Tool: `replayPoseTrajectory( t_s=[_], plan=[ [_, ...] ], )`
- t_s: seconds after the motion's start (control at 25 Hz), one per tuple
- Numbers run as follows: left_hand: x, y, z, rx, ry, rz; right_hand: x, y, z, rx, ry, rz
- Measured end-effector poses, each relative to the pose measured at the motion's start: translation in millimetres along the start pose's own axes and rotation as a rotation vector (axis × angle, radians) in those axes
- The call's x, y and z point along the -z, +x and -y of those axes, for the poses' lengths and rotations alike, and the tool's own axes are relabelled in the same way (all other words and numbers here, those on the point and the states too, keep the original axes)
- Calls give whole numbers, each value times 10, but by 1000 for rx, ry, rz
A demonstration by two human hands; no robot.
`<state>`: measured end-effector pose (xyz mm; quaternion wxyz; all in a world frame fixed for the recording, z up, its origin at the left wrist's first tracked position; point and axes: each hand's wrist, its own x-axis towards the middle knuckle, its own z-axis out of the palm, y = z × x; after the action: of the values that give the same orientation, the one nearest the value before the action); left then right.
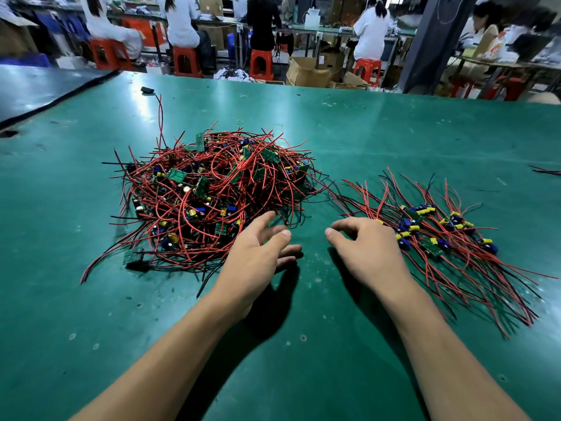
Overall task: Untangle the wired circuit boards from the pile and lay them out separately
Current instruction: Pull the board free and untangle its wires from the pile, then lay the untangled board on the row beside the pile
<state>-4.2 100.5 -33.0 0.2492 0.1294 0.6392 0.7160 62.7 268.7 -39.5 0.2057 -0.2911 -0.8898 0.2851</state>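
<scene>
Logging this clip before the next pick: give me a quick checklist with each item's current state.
1. Left hand free: ok, open at the near edge of the tangled pile.
2. Right hand free: ok, loosely curled, nothing visibly held.
3. Laid-out boards separate from the pile: cannot tell, wire ends meet at the far side.
4. Bare green mat for the next board: ok, between the hands.

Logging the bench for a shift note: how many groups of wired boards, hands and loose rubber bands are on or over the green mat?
Tangled pile: 1
Laid-out group: 1
Hands: 2, left hand, right hand
Rubber band: 1
Total: 5
</scene>
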Motion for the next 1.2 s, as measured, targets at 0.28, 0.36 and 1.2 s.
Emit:
replayPoseTrajectory(
  t_s=[0.28,0.36,1.2],
  plan=[
    [2,29,17,-26,-94,-110,-83,-52,-2,25,-14,-57],
    [18,44,17,-21,-147,-163,-115,-60,22,72,34,-57],
    [48,111,31,113,-107,-109,-288,-45,357,-91,916,455]
  ],
)
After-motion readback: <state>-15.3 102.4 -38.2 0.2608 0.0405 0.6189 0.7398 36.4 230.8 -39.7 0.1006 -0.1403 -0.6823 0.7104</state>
